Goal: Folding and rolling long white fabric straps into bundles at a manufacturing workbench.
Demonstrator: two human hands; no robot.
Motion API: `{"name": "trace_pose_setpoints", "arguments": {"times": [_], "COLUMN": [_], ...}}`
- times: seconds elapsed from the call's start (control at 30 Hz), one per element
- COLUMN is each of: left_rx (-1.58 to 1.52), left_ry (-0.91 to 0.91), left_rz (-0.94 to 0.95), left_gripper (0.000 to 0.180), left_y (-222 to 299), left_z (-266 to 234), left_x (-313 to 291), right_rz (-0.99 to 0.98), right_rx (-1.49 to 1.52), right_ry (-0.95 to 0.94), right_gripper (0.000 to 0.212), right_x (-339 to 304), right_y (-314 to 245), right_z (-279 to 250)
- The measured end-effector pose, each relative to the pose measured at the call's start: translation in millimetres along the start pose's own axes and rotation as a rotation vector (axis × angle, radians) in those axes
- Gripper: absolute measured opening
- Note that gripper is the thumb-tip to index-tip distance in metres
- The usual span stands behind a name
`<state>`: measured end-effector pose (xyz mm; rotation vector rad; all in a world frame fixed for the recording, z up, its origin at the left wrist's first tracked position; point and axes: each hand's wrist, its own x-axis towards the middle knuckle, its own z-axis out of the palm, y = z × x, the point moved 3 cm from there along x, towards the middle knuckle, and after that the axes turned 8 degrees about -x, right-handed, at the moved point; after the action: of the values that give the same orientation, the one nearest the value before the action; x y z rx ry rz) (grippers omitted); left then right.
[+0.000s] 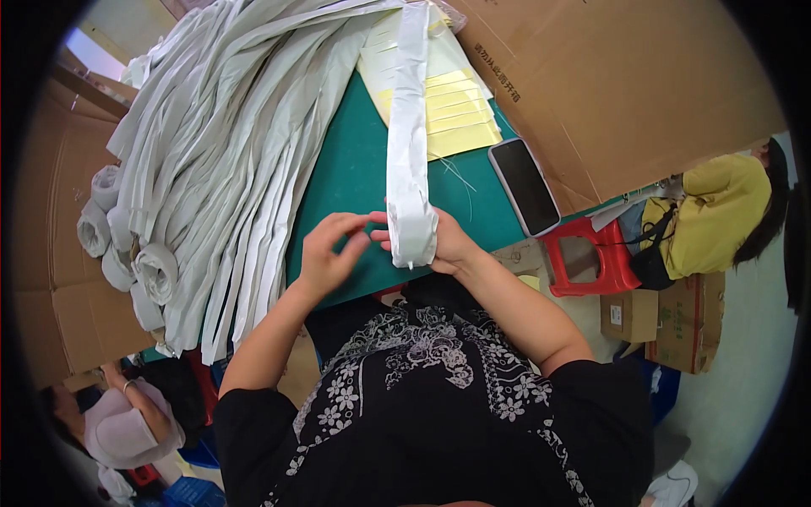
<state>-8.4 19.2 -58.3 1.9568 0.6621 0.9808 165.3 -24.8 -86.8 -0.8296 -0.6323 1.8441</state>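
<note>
A long white fabric strip (407,127) runs from the far edge of the table toward me, its near end gathered into a flat roll (414,237). My right hand (449,241) is closed round this roll from the right and behind, with fingertips showing past its left side. Just left of the roll, my left hand (329,253) is held up with its fingers apart and nothing in them; its thumb is a little blurred. Beneath the strip lie pale yellow sheets (460,110) with slit-like lines on the green tabletop (338,169).
A big heap of white strips (245,110) covers the table's left, with several rolled strips (156,270) beside it. A phone (524,186) lies right of the sheets, near a large cardboard box (625,76). A red stool (591,253) and seated people are farther out.
</note>
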Motion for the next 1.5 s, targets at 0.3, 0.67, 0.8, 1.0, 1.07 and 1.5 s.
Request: {"name": "trace_pose_setpoints", "arguments": {"times": [0.3,0.67,0.8,1.0,1.07,1.5], "left_rx": [0.438,0.135,-0.060,0.083,0.281,-0.466], "left_ry": [-0.296,-0.298,-0.352,-0.291,-0.345,-0.388], "left_rz": [0.552,0.403,0.117,0.307,0.504,-0.515], "left_gripper": [0.035,0.029,0.030,0.033,0.031,0.027], "left_y": [18.3,30.5,34.2,36.0,27.7,13.3], "left_z": [25.6,38.3,34.8,32.2,35.9,26.2], "left_x": [6.2,2.4,6.6,18.8,16.4,29.7], "right_rz": [0.033,-0.093,-0.201,-0.124,-0.132,-0.119], "right_rx": [0.347,-0.058,-0.251,-0.100,-0.089,-0.325], "right_ry": [-0.127,-0.116,-0.088,0.000,0.003,-0.123], "right_gripper": [0.033,0.048,0.040,0.037,0.040,0.055], "right_x": [-4.7,-3.8,-0.9,1.3,1.4,-2.3], "right_y": [10.9,-17.8,-14.1,-6.8,-3.7,-22.5], "right_z": [-2.2,-7.6,-15.1,-10.1,-9.1,-21.2]}}
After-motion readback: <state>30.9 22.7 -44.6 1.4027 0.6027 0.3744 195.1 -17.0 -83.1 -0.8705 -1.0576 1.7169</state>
